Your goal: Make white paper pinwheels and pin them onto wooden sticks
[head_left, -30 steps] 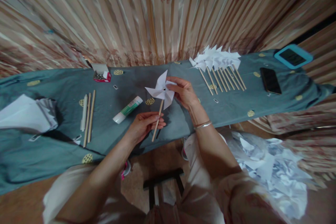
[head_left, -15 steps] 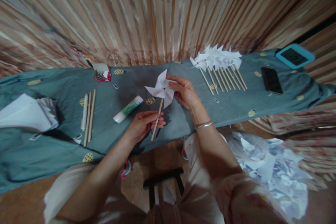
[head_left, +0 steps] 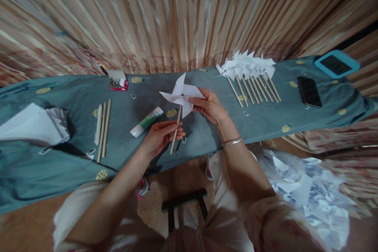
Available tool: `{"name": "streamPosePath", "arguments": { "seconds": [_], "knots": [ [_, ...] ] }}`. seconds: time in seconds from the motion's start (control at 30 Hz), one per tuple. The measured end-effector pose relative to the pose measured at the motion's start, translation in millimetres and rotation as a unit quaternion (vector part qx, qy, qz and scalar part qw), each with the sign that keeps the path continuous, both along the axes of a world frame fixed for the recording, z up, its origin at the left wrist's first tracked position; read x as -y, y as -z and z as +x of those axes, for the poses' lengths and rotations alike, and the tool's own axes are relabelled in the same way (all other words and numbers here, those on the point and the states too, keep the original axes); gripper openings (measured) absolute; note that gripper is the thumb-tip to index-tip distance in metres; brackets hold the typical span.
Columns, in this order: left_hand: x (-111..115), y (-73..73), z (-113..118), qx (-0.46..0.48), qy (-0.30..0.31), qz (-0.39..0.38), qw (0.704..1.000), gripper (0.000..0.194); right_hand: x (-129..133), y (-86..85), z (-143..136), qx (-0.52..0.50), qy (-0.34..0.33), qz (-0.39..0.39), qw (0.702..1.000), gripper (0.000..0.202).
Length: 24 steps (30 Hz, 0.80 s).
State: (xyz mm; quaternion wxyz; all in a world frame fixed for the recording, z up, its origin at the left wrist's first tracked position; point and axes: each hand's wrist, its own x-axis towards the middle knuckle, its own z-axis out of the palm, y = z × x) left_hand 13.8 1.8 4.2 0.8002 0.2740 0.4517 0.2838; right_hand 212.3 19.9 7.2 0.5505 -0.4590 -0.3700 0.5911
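A white paper pinwheel (head_left: 180,96) with a pin at its centre is held up over the table. My left hand (head_left: 161,136) pinches its wooden stick, fingers closed round it below the blades. My right hand (head_left: 210,107) grips a blade on the right side between thumb and fingers. A glue stick (head_left: 147,122) with a green and white label lies just left of the pinwheel. Farther left are two wooden sticks (head_left: 106,128) and a white rolled paper stick (head_left: 98,124), lying side by side.
A small red box of pins (head_left: 119,84) stands open at the back. Several finished pinwheels (head_left: 249,67) lie in a row at the right, near a phone (head_left: 309,91) and a blue-framed device (head_left: 337,64). Folded paper (head_left: 32,126) sits far left. A bag of white paper pieces (head_left: 315,193) is below right.
The pinwheel's blades have turned a little, and my right hand's fingers have shifted along one blade. My left hand keeps its hold on the stick. The whole view has shifted slightly.
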Motion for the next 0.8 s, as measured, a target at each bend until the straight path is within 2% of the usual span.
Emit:
{"name": "streamPosePath", "arguments": {
  "seconds": [0.3, 0.5, 0.67, 0.8],
  "knots": [
    [-0.7, -2.0, 2.7, -0.002, -0.013, -0.003, 1.000, 0.023, -0.4, 1.7, -4.0, -0.015, -0.017, 0.003, 1.000, 0.054],
    [-0.3, 0.5, 2.3, -0.009, -0.007, 0.007, 1.000, 0.017, 2.2, 1.4, -3.9, 0.006, -0.017, 0.001, 1.000, 0.049],
    [-1.9, -1.1, 1.7, -0.009, -0.017, 0.004, 1.000, 0.018, 2.3, -2.1, 2.3, 0.004, 0.035, -0.018, 0.999, 0.047],
    [-4.0, -2.3, 0.3, -0.003, -0.027, 0.013, 1.000, 0.012, 2.6, -5.4, 1.4, 0.008, 0.078, -0.028, 0.997, 0.049]
  ]
}}
